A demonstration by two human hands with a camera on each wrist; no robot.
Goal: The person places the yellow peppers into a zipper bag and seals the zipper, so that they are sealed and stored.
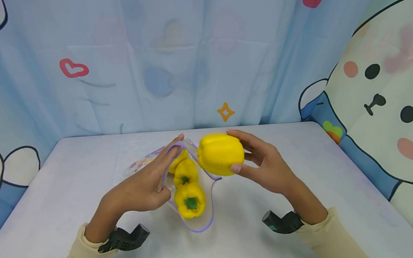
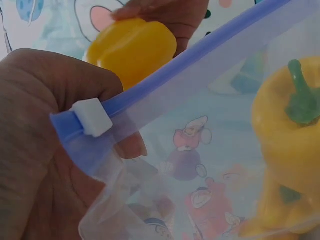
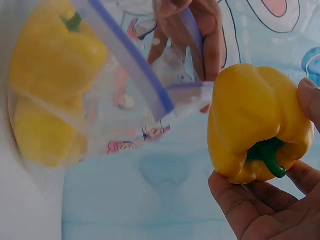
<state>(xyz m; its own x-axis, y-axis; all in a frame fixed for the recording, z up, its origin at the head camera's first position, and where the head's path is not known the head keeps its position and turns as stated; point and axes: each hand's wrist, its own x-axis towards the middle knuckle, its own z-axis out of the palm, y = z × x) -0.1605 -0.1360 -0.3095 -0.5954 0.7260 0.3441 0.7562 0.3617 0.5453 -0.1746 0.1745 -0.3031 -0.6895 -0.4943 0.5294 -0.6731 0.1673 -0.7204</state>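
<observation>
A clear slider bag (image 1: 212, 209) with a purple zip rim and printed cartoon figures stands on the table, its mouth spread wide. Inside lie several yellow bell peppers (image 1: 190, 200) with green stems. My left hand (image 1: 142, 186) grips the bag's rim beside the white slider (image 2: 93, 117); part of its fingers is hidden behind the film. Between thumb and fingers, my right hand (image 1: 267, 162) holds another yellow bell pepper (image 1: 220, 154) just above the right side of the bag's mouth. Its green stem (image 3: 269, 156) faces the right wrist camera.
The white table (image 1: 243, 231) spreads around the bag and both hands. Behind it hangs a light blue curtain (image 1: 123, 95) with cartoon prints. A black wrist camera (image 1: 127, 237) sits on the left wrist, and another (image 1: 283, 222) on the right.
</observation>
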